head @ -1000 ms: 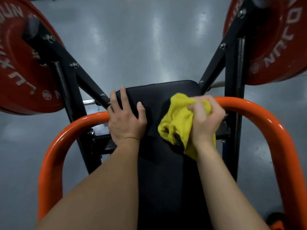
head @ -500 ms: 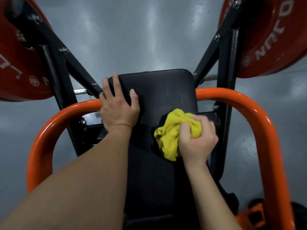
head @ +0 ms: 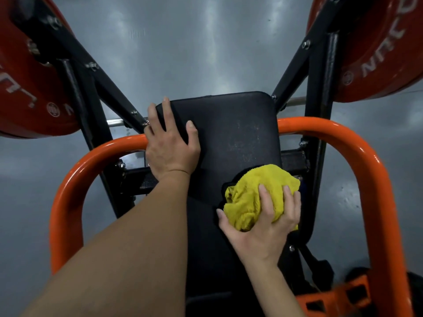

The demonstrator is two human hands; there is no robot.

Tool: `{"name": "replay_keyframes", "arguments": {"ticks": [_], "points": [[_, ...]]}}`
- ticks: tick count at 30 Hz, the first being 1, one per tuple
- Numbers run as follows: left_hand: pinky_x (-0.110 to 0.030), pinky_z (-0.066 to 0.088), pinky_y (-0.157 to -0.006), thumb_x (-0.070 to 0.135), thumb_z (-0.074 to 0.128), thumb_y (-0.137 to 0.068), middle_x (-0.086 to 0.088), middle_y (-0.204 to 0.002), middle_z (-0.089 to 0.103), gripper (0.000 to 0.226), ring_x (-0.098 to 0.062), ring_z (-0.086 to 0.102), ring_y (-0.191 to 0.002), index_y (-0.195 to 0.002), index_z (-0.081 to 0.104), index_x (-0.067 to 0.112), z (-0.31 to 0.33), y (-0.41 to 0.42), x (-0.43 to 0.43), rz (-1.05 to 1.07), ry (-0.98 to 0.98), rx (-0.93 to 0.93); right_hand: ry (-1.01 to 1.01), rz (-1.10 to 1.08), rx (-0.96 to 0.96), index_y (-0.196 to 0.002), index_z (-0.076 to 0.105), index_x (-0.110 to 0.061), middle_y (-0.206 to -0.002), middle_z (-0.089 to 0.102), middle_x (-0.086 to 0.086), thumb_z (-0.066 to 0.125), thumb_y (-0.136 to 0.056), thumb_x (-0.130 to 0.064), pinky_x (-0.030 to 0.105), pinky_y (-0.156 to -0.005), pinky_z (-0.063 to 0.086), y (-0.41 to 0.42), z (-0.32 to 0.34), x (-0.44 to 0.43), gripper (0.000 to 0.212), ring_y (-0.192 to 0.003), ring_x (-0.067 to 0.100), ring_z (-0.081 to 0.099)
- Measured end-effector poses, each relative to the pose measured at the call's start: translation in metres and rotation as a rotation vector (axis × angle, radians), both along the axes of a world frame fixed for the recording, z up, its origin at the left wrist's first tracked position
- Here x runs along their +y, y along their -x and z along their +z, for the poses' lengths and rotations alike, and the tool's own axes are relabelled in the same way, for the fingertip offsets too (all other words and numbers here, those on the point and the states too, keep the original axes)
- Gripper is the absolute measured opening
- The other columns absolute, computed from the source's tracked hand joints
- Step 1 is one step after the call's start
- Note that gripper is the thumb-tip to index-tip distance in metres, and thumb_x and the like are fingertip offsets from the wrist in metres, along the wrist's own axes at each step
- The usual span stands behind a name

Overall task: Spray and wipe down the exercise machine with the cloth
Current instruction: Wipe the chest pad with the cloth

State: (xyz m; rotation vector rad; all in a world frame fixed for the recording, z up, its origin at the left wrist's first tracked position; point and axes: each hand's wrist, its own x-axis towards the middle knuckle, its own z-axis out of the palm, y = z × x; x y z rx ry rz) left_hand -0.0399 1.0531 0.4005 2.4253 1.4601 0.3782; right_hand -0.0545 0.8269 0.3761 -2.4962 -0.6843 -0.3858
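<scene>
The right hand (head: 265, 229) grips the bunched yellow cloth (head: 256, 195) against the black pad (head: 231, 138) — at its lower right. The left hand (head: 170, 147) rests on the pad's upper-left edge, fingers (head: 167, 108) straight.

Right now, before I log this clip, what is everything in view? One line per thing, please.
pad: one, black, centre of the machine.
cloth: one, yellow, bunched on the pad's lower right side.
tube frame: one, orange, looping behind the pad and down both sides.
weight plates: two, red, upper left and upper right corners.
struts: two, black, angled from beside the pad up towards the plates.
floor: one, grey, glossy, beneath the machine.
left hand: one, resting flat on the pad's upper left edge.
right hand: one, gripping the cloth against the pad.
</scene>
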Motion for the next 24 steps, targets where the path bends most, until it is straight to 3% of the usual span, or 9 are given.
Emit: {"name": "replay_keyframes", "arguments": {"ticks": [3,6,11,15,19,24], "points": [[-0.048,0.052,-0.085,0.051,0.036,-0.100,-0.009,-0.165,0.025,0.071,-0.034,0.044,-0.129,-0.164,0.021,0.024,0.001,0.000,0.001,0.006,-0.004,-0.003,-0.035,0.038,-0.086,-0.123,0.067,-0.014,-0.138,0.050,0.023,0.081,-0.075,-0.055,0.064,-0.107,0.040,-0.028,0.001,0.019,0.065,-0.132,0.053,0.046],[-0.048,0.052,-0.086,0.051,0.035,-0.100,-0.009,-0.166,0.024,0.071,-0.034,0.044,-0.131,-0.164,0.020,0.024,0.001,0.000,0.001,0.005,-0.006,0.001,-0.108,0.026,-0.123,-0.107,0.077,-0.013,-0.131,0.062,0.020,0.074,-0.077,-0.045,0.057,-0.102,0.046,-0.080,0.019,0.064,0.044,-0.125,0.045,0.056],[-0.048,0.051,-0.089,0.051,0.036,-0.101,-0.009,-0.166,0.024,0.070,-0.034,0.044,-0.131,-0.163,0.021,0.025,0.000,0.000,0.001,0.002,-0.012,-0.001,-0.151,-0.068,-0.048,-0.103,0.074,-0.021,-0.127,0.062,0.012,0.072,-0.069,-0.049,0.049,-0.094,0.051,-0.143,0.045,0.124,0.044,-0.113,0.036,0.059],[-0.049,0.050,-0.089,0.051,0.037,-0.101,-0.009,-0.166,0.024,0.069,-0.034,0.043,-0.133,-0.163,0.021,0.024,0.000,0.000,0.000,0.001,-0.015,0.003,-0.163,0.028,-0.016,-0.106,0.072,-0.022,-0.127,0.058,0.011,0.073,-0.069,-0.048,0.045,-0.089,0.052,-0.125,0.043,0.094,0.046,-0.113,0.036,0.055],[-0.050,0.048,-0.092,0.051,0.037,-0.101,-0.008,-0.166,0.022,0.069,-0.034,0.041,-0.135,-0.163,0.020,0.025,0.001,0.000,-0.002,0.003,-0.012,-0.003,-0.054,-0.024,0.058,-0.105,0.072,-0.025,-0.126,0.058,0.010,0.072,-0.069,-0.051,0.044,-0.067,0.053,-0.079,0.033,0.039,0.045,-0.110,0.035,0.052],[-0.049,0.048,-0.091,0.054,0.032,-0.102,-0.008,-0.167,0.020,0.071,-0.034,0.040,-0.135,-0.164,0.016,0.025,0.002,0.002,-0.003,-0.012,-0.024,0.012,-0.036,-0.072,0.050,-0.100,0.075,-0.021,-0.119,0.060,0.013,0.075,-0.067,-0.041,0.046,-0.069,0.055,-0.010,0.006,-0.035,0.039,-0.101,0.036,0.054]]}}
